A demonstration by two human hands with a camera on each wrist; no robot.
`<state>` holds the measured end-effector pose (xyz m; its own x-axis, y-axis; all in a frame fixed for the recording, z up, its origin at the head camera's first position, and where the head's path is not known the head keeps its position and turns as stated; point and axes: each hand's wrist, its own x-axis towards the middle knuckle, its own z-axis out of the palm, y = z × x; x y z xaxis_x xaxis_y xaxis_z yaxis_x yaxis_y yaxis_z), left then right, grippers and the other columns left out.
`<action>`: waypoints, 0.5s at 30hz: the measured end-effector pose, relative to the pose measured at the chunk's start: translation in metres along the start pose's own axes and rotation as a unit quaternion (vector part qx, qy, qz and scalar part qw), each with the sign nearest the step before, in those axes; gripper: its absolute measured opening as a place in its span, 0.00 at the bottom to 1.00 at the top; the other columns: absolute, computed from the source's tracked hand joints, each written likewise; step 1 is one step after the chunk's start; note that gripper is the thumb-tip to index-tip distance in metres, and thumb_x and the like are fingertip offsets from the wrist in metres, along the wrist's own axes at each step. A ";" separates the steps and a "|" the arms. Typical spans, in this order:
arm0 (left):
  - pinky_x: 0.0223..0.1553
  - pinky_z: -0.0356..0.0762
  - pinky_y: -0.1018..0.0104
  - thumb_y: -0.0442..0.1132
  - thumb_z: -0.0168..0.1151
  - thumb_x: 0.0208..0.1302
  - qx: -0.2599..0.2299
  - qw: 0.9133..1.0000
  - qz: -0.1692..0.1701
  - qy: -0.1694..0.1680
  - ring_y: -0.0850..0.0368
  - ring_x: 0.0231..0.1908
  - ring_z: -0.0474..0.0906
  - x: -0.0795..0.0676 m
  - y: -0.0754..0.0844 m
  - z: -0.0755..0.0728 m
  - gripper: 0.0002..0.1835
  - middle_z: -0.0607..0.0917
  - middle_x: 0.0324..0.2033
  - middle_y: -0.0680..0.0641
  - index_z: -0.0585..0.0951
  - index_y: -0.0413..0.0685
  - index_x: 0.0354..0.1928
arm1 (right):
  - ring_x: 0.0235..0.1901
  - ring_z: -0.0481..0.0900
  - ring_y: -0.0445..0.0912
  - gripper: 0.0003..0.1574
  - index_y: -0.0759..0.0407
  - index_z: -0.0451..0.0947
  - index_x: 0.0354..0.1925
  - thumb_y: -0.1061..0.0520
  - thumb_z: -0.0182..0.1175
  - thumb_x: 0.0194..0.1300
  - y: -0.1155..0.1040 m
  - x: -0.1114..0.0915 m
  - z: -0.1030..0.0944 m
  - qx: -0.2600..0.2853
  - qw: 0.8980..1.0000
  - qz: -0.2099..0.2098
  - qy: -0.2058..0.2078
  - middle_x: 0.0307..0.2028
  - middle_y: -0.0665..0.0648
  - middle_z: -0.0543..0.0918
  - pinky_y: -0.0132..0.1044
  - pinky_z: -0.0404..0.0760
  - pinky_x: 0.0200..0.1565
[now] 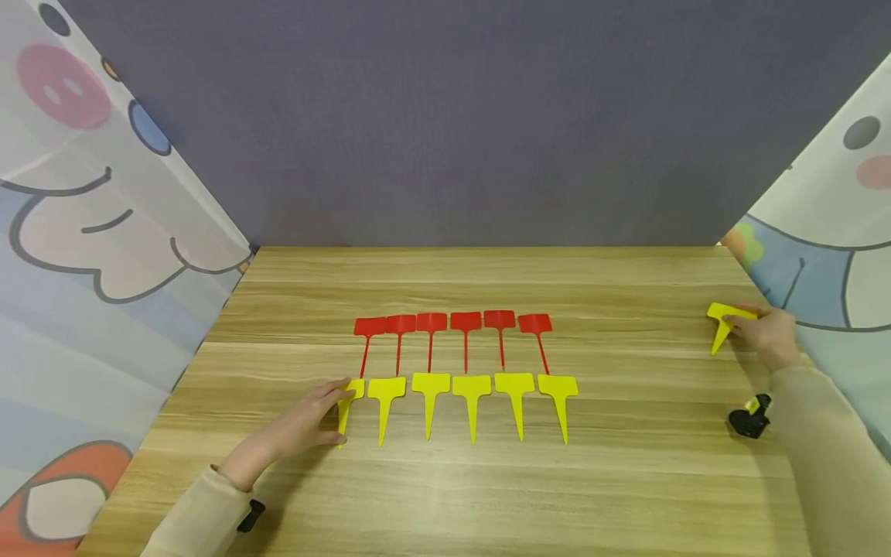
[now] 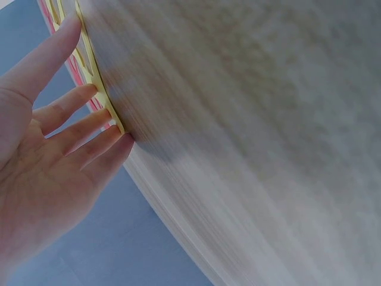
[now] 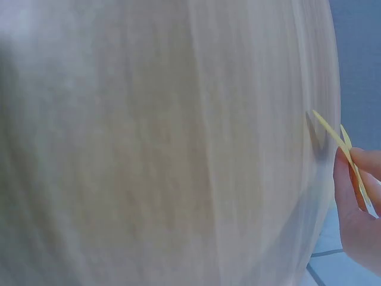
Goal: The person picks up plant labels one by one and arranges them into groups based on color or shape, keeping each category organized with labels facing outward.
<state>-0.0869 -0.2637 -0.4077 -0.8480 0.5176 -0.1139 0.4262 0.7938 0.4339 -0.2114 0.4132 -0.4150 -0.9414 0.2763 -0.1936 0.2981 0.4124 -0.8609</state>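
Across the table lies a row of T-shaped yellow plant labels [image 1: 472,385], stems toward me. My left hand [image 1: 306,420] is at the leftmost yellow plant label [image 1: 356,387]. Its fingertips touch the wide head while the thumb is by the stem's pointed end; in the left wrist view the fingers [image 2: 80,110] are fairly straight along the label's edge. Far to the right, my right hand [image 1: 766,334] pinches another yellow plant label [image 1: 720,312] between thumb and fingers, point downward. The right wrist view shows this label [image 3: 333,134] nearly edge-on, close above the table.
Behind the yellow row lies a row of several red plant labels [image 1: 465,320] with thin stems. The wooden table [image 1: 487,495] ends at a grey panel [image 1: 480,124] at the back. Cartoon-printed curtains [image 1: 125,255] hang at both sides.
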 end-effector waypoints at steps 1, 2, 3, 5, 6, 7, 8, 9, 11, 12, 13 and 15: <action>0.53 0.63 0.45 0.38 0.68 0.45 0.000 1.000 -0.001 0.000 0.35 0.57 0.59 0.000 0.000 0.000 0.35 0.63 0.59 0.32 0.68 0.30 0.55 | 0.20 0.76 0.27 0.26 0.56 0.67 0.55 0.54 0.57 0.58 -0.001 0.000 0.000 0.005 1.000 0.000 0.000 0.25 0.35 0.68 0.24 0.78 0.28; 0.53 0.63 0.45 0.38 0.68 0.45 -0.001 1.000 -0.001 -0.001 0.35 0.57 0.59 0.000 0.001 0.000 0.35 0.62 0.59 0.32 0.68 0.30 0.55 | 0.20 0.76 0.27 0.25 0.55 0.67 0.54 0.54 0.57 0.58 -0.001 -0.001 0.001 0.007 1.000 -0.001 -0.002 0.26 0.36 0.68 0.24 0.78 0.28; 0.53 0.63 0.45 0.38 0.68 0.45 0.000 1.000 -0.002 -0.001 0.35 0.57 0.59 0.000 0.001 0.000 0.35 0.62 0.59 0.32 0.68 0.30 0.55 | 0.21 0.76 0.27 0.24 0.54 0.68 0.53 0.54 0.57 0.58 -0.002 -0.001 0.001 0.010 1.000 -0.002 -0.007 0.26 0.35 0.69 0.24 0.78 0.29; 0.53 0.62 0.44 0.38 0.68 0.44 0.002 1.000 -0.003 -0.002 0.35 0.57 0.59 0.000 0.001 -0.001 0.35 0.62 0.59 0.32 0.68 0.30 0.55 | 0.21 0.76 0.27 0.18 0.50 0.69 0.48 0.54 0.57 0.58 -0.004 -0.002 0.002 0.014 1.000 -0.002 -0.013 0.24 0.32 0.69 0.24 0.78 0.29; 0.53 0.62 0.44 0.38 0.68 0.44 0.002 1.000 -0.004 -0.002 0.35 0.57 0.59 0.000 0.002 -0.001 0.35 0.62 0.59 0.32 0.68 0.30 0.55 | 0.21 0.76 0.27 0.23 0.52 0.68 0.53 0.53 0.57 0.58 -0.006 -0.003 0.002 0.011 1.000 -0.003 -0.019 0.23 0.31 0.69 0.24 0.78 0.29; 0.53 0.62 0.45 0.38 0.69 0.44 0.003 1.000 -0.004 -0.002 0.35 0.57 0.59 0.000 0.002 -0.001 0.35 0.62 0.59 0.32 0.68 0.30 0.55 | 0.21 0.76 0.27 0.27 0.55 0.66 0.56 0.53 0.57 0.58 -0.007 -0.004 0.003 0.008 1.000 -0.005 -0.024 0.23 0.30 0.69 0.25 0.78 0.29; 0.53 0.62 0.44 0.38 0.68 0.44 0.004 1.000 -0.003 -0.001 0.35 0.57 0.59 0.000 0.002 -0.001 0.35 0.63 0.59 0.32 0.68 0.30 0.55 | 0.22 0.76 0.27 0.32 0.59 0.62 0.60 0.52 0.56 0.59 -0.008 -0.005 0.004 -0.001 1.000 -0.009 -0.027 0.25 0.35 0.73 0.24 0.78 0.30; 0.53 0.62 0.45 0.38 0.68 0.44 0.004 1.000 -0.003 -0.002 0.35 0.57 0.59 0.000 0.002 -0.002 0.35 0.63 0.59 0.32 0.68 0.30 0.55 | 0.22 0.76 0.27 0.33 0.60 0.61 0.60 0.52 0.56 0.59 -0.010 -0.006 0.005 -0.005 0.999 -0.012 -0.030 0.27 0.41 0.76 0.24 0.78 0.29; 0.53 0.62 0.45 0.39 0.68 0.45 0.004 1.000 -0.004 -0.002 0.35 0.57 0.59 0.000 0.002 -0.002 0.35 0.62 0.59 0.32 0.68 0.30 0.55 | 0.22 0.76 0.26 0.31 0.57 0.62 0.60 0.51 0.55 0.59 -0.011 -0.007 0.007 -0.015 0.999 -0.020 -0.035 0.28 0.40 0.75 0.23 0.78 0.30; 0.53 0.63 0.45 0.39 0.68 0.44 0.004 1.000 -0.004 -0.002 0.35 0.57 0.59 0.000 0.003 -0.002 0.35 0.62 0.59 0.32 0.68 0.31 0.55 | 0.23 0.75 0.26 0.33 0.58 0.61 0.61 0.51 0.55 0.60 -0.012 -0.008 0.007 -0.020 0.999 -0.023 -0.039 0.29 0.40 0.75 0.23 0.77 0.30; 0.53 0.63 0.45 0.39 0.68 0.44 0.005 1.000 -0.005 -0.002 0.35 0.57 0.59 0.000 0.003 -0.002 0.35 0.63 0.59 0.32 0.68 0.31 0.55 | 0.23 0.75 0.25 0.31 0.57 0.63 0.59 0.50 0.56 0.59 -0.012 -0.008 0.008 -0.021 0.999 -0.026 -0.040 0.31 0.41 0.74 0.22 0.77 0.30; 0.53 0.63 0.45 0.39 0.69 0.44 0.006 1.000 -0.007 -0.002 0.35 0.57 0.59 0.000 0.003 -0.002 0.35 0.62 0.59 0.33 0.68 0.31 0.55 | 0.24 0.75 0.25 0.23 0.50 0.69 0.53 0.50 0.57 0.59 -0.013 -0.009 0.009 -0.010 0.998 -0.030 -0.045 0.30 0.34 0.71 0.22 0.77 0.30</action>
<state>-0.0863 -0.2619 -0.4045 -0.8528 0.5076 -0.1231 0.4180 0.8046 0.4218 -0.2079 0.3974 -0.4063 -0.9680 0.1709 -0.1840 0.2424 0.4439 -0.8627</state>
